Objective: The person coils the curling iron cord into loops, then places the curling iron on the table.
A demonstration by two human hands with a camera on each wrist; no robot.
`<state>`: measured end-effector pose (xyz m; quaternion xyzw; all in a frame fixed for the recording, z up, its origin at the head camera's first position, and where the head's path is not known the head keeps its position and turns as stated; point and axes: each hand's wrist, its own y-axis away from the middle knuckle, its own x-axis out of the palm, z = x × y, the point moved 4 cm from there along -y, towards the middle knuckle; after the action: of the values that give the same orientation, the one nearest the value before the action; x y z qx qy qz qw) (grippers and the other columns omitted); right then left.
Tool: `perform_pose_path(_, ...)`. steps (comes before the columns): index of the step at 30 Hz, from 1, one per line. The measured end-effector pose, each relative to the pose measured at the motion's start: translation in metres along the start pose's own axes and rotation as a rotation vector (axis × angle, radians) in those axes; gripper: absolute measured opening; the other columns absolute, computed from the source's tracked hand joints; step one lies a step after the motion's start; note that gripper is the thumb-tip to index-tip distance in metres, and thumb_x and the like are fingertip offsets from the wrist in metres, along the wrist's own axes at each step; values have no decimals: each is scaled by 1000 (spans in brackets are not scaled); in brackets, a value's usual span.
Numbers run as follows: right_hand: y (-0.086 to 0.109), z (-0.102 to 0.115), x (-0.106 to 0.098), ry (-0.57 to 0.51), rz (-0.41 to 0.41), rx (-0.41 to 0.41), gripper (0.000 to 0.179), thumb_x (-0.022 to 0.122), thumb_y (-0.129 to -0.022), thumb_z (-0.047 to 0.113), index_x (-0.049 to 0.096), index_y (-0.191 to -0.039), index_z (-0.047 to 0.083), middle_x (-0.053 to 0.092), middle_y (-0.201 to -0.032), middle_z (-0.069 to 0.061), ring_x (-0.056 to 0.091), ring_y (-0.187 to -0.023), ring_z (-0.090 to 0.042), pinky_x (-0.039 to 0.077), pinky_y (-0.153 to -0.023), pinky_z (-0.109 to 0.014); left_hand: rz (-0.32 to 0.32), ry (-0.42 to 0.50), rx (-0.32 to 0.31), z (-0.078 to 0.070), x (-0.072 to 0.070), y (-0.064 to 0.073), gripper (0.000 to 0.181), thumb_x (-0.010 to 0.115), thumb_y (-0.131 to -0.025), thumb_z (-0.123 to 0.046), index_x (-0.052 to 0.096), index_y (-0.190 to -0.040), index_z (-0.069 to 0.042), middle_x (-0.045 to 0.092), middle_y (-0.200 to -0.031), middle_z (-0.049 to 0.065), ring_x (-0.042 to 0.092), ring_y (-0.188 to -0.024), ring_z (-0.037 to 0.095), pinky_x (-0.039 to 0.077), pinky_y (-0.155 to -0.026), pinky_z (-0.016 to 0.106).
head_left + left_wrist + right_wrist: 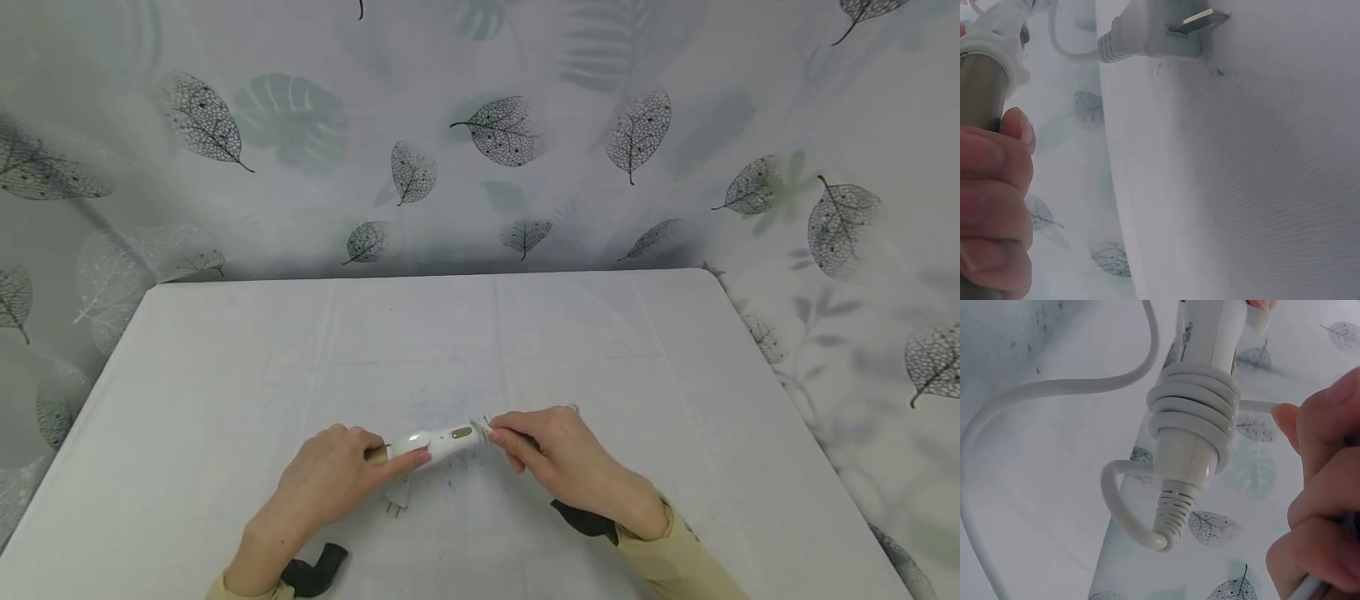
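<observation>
A white curling iron is held above the table between both hands. My left hand grips it by the metallic barrel, its thumb lying along the white part. Several turns of the white power cord wrap around the handle's tail end, beside the ribbed strain relief. With thumb and finger, my right hand pinches the cord where it leaves the wraps. A white two-pin plug is below the curling iron near the left hand; whether it touches the table I cannot tell.
A white cloth covers the table, which shows small dark marks near the hands. Leaf-patterned fabric stands behind the table and along its sides. Black straps sit at the wrists.
</observation>
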<state>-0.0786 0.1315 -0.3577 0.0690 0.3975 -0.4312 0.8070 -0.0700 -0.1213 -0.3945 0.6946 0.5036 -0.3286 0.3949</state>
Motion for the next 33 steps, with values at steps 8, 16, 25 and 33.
perform_pose_path(8,-2,-2,3,53,9,34,12,57,-102,16,67,-97,13,51,-65,13,36,-54,6,35,-52,-16,-59,-34,-31,-1,-3,0,64,62,-78,-78,74,-79,-16,44,-54,-4,40,-49,10,28,-47,28)
perform_pose_path(16,-4,-5,1,97,-115,46,14,60,-101,12,67,-89,14,60,-70,9,43,-57,4,41,-54,-17,-140,-34,-70,2,-9,-2,66,58,-81,-79,58,-65,-15,32,-55,-5,38,-49,13,28,-47,29)
perform_pose_path(25,-3,-8,-2,65,-184,63,11,64,-98,11,71,-90,15,64,-75,10,49,-63,2,44,-57,-19,-177,-6,-98,6,-15,-1,72,47,-84,-83,53,-62,-15,32,-56,-3,38,-51,14,28,-49,29)
perform_pose_path(33,-4,-8,-4,-35,-225,46,12,64,-97,7,71,-90,14,61,-75,11,46,-60,0,40,-51,-22,-251,18,-81,7,-21,1,68,51,-88,-76,45,-59,-15,26,-55,-5,31,-49,12,25,-48,28)
